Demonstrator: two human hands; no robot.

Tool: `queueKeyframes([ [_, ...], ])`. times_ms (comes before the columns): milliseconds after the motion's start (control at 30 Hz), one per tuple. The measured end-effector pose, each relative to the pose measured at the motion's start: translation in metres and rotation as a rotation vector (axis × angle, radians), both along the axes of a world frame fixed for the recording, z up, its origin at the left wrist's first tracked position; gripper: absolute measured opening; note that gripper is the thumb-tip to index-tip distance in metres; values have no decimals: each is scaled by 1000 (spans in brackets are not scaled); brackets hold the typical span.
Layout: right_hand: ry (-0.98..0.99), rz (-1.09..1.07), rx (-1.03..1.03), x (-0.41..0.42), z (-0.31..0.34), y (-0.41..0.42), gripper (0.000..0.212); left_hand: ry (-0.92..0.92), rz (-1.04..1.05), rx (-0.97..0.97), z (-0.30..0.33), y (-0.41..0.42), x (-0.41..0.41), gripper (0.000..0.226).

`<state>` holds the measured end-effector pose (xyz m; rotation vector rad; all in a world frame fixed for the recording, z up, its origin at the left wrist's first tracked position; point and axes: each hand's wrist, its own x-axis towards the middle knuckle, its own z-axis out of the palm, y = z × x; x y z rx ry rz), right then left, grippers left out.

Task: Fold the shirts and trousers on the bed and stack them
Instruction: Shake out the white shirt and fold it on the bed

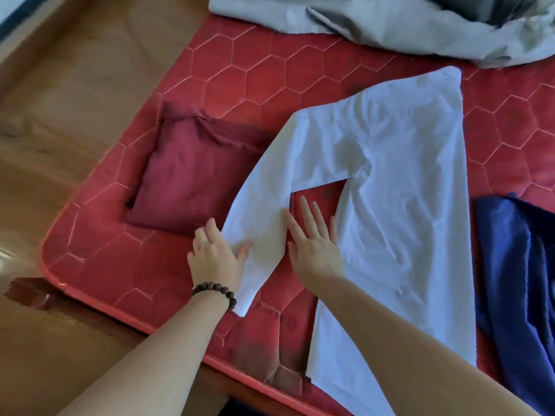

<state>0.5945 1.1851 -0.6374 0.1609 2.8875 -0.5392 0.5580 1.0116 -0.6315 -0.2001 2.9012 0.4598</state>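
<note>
Red quilted mattress with hexagon stitching, on a wooden bed frame over brown wood flooring. Centre: pale white long-sleeved shirt, spread flat, one sleeve angled toward 7 o'clock. At 9 o'clock: folded maroon cloth garment, squared, its near corner just beside the sleeve. At 12 o'clock: crumpled grey garment. At 3 o'clock: rumpled dark blue garment. Left hand, beaded bracelet at wrist, fingers curled at the sleeve's edge. Right hand flat, fingers spread, pressing beside the sleeve.
</note>
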Motion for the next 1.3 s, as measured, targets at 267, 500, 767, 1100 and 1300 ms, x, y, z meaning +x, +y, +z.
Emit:
queueKeyframes([
  [267, -112, 140, 32, -42, 6, -28, 67, -216, -111, 235, 8, -23, -17, 43],
  [500, -59, 158, -146, -60, 53, -50, 52, -261, -11, 542, 59, -54, -73, 28],
  [767, 82, 387, -363, -104, 150, -59, 112, -376, 172, 808, 163, -27, -172, 28],
  [1100, 450, -322, -389, -145, 209, 93, 19, -420, 77, 1323, 200, 117, -172, 62],
  [1300, 566, -518, -327, -127, 216, 228, 36, -96, -446, 403, 115, 188, -105, 98],
])
